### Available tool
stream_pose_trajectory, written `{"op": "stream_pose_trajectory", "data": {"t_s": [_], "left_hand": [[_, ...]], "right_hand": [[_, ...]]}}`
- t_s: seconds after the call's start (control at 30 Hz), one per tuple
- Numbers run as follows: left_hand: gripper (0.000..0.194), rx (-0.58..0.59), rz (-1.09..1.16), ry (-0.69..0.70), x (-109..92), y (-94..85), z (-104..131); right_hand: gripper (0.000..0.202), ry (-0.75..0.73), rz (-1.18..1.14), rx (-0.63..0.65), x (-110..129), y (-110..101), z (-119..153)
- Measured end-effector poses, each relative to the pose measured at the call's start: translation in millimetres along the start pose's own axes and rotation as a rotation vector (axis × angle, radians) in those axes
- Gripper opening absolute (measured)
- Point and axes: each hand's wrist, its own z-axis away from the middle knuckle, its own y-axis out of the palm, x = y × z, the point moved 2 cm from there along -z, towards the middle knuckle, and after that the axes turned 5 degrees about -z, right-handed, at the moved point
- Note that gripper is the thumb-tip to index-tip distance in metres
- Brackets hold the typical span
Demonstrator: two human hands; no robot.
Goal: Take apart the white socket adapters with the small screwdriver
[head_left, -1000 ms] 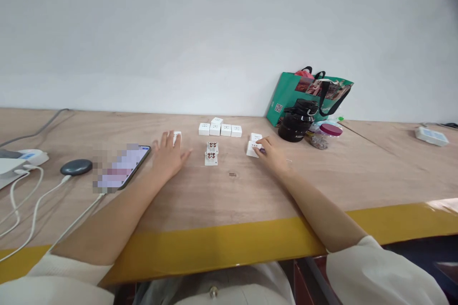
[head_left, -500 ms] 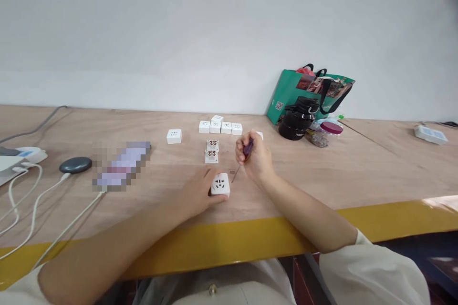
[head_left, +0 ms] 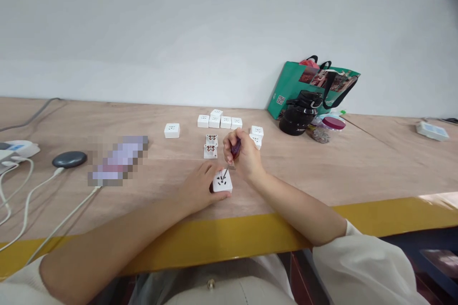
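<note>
My left hand point(head_left: 202, 188) grips a white power socket point(head_left: 222, 184) by its sides, slotted face up, near the table's front edge. In my right hand point(head_left: 245, 155) is a screwdriver point(head_left: 236, 147) with a dark purple handle, fingers wrapped round it. Its thin shaft slants down, and the tip meets the middle of the socket's face. Just beyond the hands lie two opened socket inserts point(head_left: 211, 150) with copper-coloured contacts. Past my right hand stand two white sockets point(head_left: 256, 131), one partly hidden by the fingers.
Several white sockets point(head_left: 214, 121) stand in a cluster toward the wall, with another socket point(head_left: 172, 130) to their left. A phone point(head_left: 119, 159), a dark round puck point(head_left: 69, 159) and white cables are at left. A black flask point(head_left: 296, 116), green bag point(head_left: 282, 88) and lidded jar point(head_left: 332, 124) are at right.
My right hand has moved left, bringing the screwdriver tip from beside the socket onto its face. My left hand still holds the socket. The whole view has shifted slightly.
</note>
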Motion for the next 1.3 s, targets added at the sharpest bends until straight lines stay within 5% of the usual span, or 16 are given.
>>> {"op": "stream_pose_trajectory", "data": {"t_s": [0.27,0.63,0.8,0.93,1.1,1.3], "left_hand": [[0.046,-0.02,0.016,0.017,0,-0.2,1],[0.052,0.003,0.032,0.034,-1,-1.0,1],[0.061,0.031,0.038,0.179,2,3.1,2],[0.05,0.042,0.012,0.209,4,4.9,3],[0.049,0.03,0.019,0.201,6,6.0,3],[0.054,0.063,0.03,0.18,8,4.3,1]], "right_hand": [[0.038,0.085,0.15,0.362,2,15,17],[0.026,-0.078,0.426,0.259,18,10,15],[0.019,-0.434,0.76,0.261,23,8,18],[0.009,-0.724,1.046,0.249,23,4,18],[0.021,-0.558,1.015,0.316,21,5,19],[0.029,-0.575,1.026,0.271,15,3,22]]}}
